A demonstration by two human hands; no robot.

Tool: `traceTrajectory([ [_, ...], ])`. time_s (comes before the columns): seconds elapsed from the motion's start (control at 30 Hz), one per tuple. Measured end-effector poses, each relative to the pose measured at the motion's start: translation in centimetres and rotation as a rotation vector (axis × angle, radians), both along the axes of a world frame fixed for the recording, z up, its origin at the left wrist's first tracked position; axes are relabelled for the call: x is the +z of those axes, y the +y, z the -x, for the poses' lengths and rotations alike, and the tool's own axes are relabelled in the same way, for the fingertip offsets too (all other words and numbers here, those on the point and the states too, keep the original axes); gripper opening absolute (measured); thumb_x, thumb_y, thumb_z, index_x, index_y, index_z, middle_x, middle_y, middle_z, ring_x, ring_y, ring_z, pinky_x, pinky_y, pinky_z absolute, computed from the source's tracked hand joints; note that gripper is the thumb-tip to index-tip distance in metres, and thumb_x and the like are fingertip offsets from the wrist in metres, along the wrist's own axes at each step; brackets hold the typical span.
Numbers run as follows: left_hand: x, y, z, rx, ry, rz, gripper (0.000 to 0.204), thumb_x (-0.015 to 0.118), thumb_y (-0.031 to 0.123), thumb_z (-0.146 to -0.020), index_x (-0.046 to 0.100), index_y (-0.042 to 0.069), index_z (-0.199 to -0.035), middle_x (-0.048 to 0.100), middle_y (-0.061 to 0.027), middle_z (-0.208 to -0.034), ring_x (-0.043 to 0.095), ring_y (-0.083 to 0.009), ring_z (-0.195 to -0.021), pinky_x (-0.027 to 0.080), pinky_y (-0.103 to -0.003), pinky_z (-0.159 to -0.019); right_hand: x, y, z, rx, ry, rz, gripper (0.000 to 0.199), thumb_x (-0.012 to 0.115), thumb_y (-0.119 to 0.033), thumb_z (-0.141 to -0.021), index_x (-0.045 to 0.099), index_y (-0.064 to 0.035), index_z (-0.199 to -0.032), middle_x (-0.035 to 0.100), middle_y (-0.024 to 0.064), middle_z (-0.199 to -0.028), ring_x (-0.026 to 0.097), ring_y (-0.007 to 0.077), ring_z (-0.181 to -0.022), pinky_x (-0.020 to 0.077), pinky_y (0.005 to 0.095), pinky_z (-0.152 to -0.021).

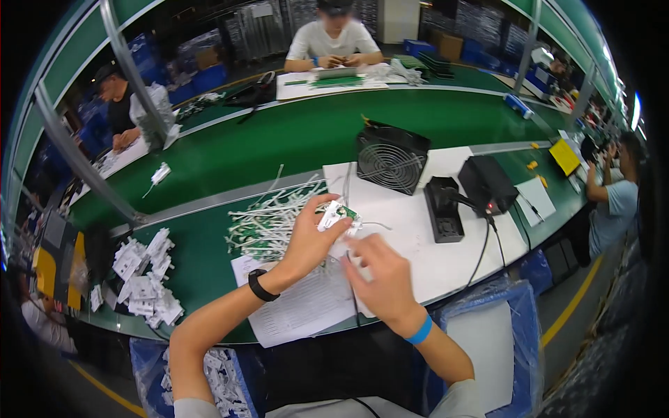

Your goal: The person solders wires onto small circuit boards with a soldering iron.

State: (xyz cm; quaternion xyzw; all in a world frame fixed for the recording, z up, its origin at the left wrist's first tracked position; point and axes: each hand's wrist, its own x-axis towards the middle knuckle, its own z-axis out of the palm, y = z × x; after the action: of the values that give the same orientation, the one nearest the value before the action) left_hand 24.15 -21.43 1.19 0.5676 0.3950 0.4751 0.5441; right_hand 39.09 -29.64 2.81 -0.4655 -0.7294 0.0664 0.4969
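My left hand [311,233], with a black band on its wrist, grips a small white plastic housing [333,216] between thumb and fingers. A green circuit board [344,212] shows in the housing, and a thin white wire sticks out to the right. Just below and right of it is my right hand [380,275], a blue band on the wrist. Its fingers are bent and smeared by motion, so whether they hold anything is unclear. Behind my left hand lies a tangled heap of white cables with green boards [261,226]. A printed sheet [296,313] lies under my left forearm.
A black fan [392,159], a black tool stand [444,212] and a black box with cords [488,182] stand on the right. White plastic parts [146,282] are piled left. Lined bins [481,348] flank my lap. Beyond a green conveyor [279,150], people work.
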Motion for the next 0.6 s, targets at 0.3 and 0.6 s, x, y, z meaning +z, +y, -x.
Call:
traceTrajectory([
  [0.3,-3.5,-1.1,-6.0,-0.446,0.427,-0.126,0.044,0.08,0.024,-0.081,0.066,0.0,-0.114,0.074,-0.0181,-0.095,0.071,-0.0235,-0.086,0.055,-0.033,-0.075,-5.6,6.2,-15.1,-0.456,0.653,0.135,0.023,0.071,-0.014,-0.094,0.055,-0.0044,-0.109,0.058,0.0018,-0.078,0.06,0.0102,-0.062,0.0405,0.021,-0.047],
  [0.6,-4.9,-0.3,-7.3,-0.3,0.777,-0.485,0.044,0.071,0.027,-0.088,0.066,0.001,-0.122,0.061,-0.0196,-0.111,0.056,-0.0375,-0.109,0.048,-0.043,-0.093,-3.1,5.6,-17.5,-0.632,0.364,-0.144,0.013,0.061,-0.014,-0.102,0.058,-0.0012,-0.098,0.056,0.0002,-0.069,0.051,0.0057,-0.06,0.0384,0.0237,-0.054],
])
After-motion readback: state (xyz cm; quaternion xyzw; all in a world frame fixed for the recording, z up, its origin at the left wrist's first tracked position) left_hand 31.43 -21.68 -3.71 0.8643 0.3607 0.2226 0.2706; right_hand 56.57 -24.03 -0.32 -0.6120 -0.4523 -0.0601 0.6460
